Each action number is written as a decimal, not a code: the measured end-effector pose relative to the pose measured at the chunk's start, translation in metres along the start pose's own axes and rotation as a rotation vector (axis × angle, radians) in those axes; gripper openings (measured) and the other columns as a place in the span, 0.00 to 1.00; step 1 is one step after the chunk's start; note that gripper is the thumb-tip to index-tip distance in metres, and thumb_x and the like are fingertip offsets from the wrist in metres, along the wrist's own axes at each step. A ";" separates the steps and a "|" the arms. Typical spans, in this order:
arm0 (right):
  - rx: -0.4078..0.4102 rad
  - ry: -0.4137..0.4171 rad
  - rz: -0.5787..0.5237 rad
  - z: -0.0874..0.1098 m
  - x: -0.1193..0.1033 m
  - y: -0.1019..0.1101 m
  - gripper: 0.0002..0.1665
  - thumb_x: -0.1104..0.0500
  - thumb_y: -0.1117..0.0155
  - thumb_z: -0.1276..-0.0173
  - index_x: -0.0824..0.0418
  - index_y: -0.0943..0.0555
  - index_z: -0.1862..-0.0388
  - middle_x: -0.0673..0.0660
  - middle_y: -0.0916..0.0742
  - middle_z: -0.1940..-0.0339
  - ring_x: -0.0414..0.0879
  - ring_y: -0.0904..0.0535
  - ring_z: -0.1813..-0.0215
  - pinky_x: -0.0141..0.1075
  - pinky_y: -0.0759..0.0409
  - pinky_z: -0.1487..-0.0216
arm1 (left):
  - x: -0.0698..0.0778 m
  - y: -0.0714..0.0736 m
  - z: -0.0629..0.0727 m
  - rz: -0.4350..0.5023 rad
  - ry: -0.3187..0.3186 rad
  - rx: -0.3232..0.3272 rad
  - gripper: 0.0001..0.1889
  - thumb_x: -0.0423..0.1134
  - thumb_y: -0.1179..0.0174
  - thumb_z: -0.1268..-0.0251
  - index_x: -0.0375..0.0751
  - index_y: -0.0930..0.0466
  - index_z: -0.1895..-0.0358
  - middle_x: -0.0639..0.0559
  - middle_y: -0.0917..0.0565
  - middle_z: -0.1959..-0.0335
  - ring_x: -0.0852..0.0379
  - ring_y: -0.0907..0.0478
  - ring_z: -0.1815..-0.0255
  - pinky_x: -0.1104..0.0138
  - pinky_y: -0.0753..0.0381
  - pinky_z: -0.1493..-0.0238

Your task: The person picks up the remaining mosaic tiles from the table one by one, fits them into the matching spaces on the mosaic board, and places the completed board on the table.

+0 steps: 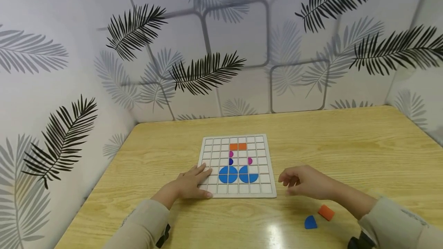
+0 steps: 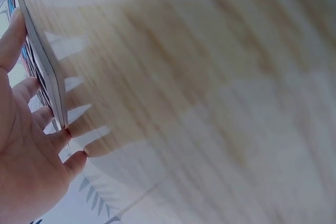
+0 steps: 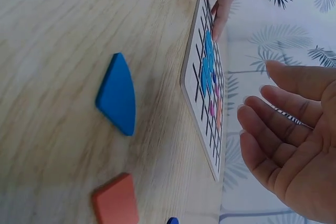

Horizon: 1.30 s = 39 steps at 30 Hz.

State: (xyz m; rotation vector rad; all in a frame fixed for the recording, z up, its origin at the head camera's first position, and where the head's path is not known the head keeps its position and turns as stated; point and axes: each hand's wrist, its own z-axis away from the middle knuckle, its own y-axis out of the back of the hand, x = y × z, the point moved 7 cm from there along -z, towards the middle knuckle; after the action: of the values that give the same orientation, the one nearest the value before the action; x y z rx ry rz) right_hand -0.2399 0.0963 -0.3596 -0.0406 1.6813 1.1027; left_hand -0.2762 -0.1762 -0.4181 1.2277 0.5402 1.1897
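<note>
A white gridded board (image 1: 250,188) lies on the table. Blue quarter-circle pieces (image 1: 228,174) form a full disc on it, with three more quarters (image 1: 248,174) beside that disc. Above them sit a dark blue half-circle (image 1: 230,161), two magenta half-circles (image 1: 250,161) and two orange squares (image 1: 238,146). My left hand (image 1: 192,181) rests on the board's left edge with fingers spread, its thumb at the near left corner. Just off the board's right side, my right hand (image 1: 308,181) hovers with loosely bent fingers; in the right wrist view nothing is in its palm.
On the table (image 1: 221,226), a loose blue quarter-circle (image 1: 310,222) and an orange square (image 1: 326,212) lie near my right forearm. A small dark blue piece (image 3: 172,220) shows at the bottom of the right wrist view. A leaf-patterned wall (image 1: 242,87) stands behind the table.
</note>
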 end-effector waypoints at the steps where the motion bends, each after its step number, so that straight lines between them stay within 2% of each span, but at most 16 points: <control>1: -0.007 -0.004 -0.001 0.003 0.001 0.000 0.13 0.64 0.40 0.44 0.66 0.25 0.59 0.54 0.22 0.66 0.44 0.27 0.64 0.32 0.27 0.64 | 0.000 0.000 0.000 -0.003 0.001 0.000 0.41 0.63 0.49 0.50 0.50 0.50 0.33 0.48 0.54 0.33 0.44 0.61 0.34 0.43 0.55 0.45; 8: -0.051 -0.020 0.002 0.019 0.010 -0.003 0.13 0.65 0.41 0.45 0.65 0.25 0.59 0.54 0.22 0.65 0.49 0.26 0.63 0.33 0.28 0.63 | -0.001 -0.001 -0.002 0.001 -0.001 0.003 0.41 0.63 0.49 0.50 0.50 0.50 0.33 0.48 0.54 0.32 0.45 0.62 0.34 0.44 0.54 0.44; 15: -0.074 -0.011 0.024 0.031 0.021 -0.010 0.15 0.58 0.36 0.48 0.61 0.24 0.62 0.50 0.22 0.65 0.43 0.27 0.64 0.33 0.28 0.64 | -0.002 -0.005 -0.003 -0.020 -0.008 -0.001 0.41 0.64 0.50 0.50 0.51 0.51 0.33 0.49 0.55 0.32 0.45 0.62 0.34 0.44 0.54 0.45; 22: -0.103 -0.053 0.058 0.038 0.032 -0.018 0.16 0.56 0.32 0.53 0.57 0.24 0.64 0.46 0.22 0.65 0.41 0.27 0.62 0.34 0.28 0.62 | -0.001 -0.003 -0.001 -0.014 -0.014 0.007 0.41 0.63 0.50 0.49 0.50 0.50 0.33 0.47 0.54 0.33 0.44 0.61 0.34 0.43 0.54 0.45; 28: -0.091 0.005 0.143 0.040 0.029 -0.020 0.14 0.56 0.31 0.55 0.53 0.23 0.68 0.41 0.23 0.67 0.38 0.28 0.63 0.35 0.29 0.62 | 0.000 -0.001 0.000 -0.012 -0.009 0.008 0.41 0.62 0.49 0.49 0.50 0.50 0.33 0.48 0.54 0.33 0.44 0.61 0.34 0.44 0.54 0.45; 33: -0.117 0.034 0.168 0.041 0.028 -0.023 0.14 0.59 0.31 0.57 0.53 0.22 0.68 0.41 0.23 0.67 0.39 0.27 0.62 0.35 0.29 0.61 | 0.001 -0.001 0.000 -0.007 -0.008 0.005 0.41 0.62 0.49 0.49 0.50 0.50 0.33 0.48 0.54 0.32 0.44 0.61 0.34 0.44 0.54 0.44; 39: -0.147 0.041 0.265 0.038 0.027 -0.028 0.15 0.67 0.33 0.61 0.53 0.21 0.71 0.39 0.26 0.73 0.34 0.32 0.69 0.31 0.30 0.67 | 0.001 -0.001 0.000 0.003 -0.001 0.006 0.41 0.62 0.48 0.50 0.50 0.50 0.34 0.48 0.54 0.33 0.44 0.61 0.34 0.45 0.53 0.44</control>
State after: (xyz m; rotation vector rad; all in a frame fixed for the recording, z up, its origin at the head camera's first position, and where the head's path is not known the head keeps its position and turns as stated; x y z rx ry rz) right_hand -0.2084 0.1189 -0.3979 0.0683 1.6721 1.4314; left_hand -0.2755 -0.1751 -0.4183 1.2344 0.5419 1.1907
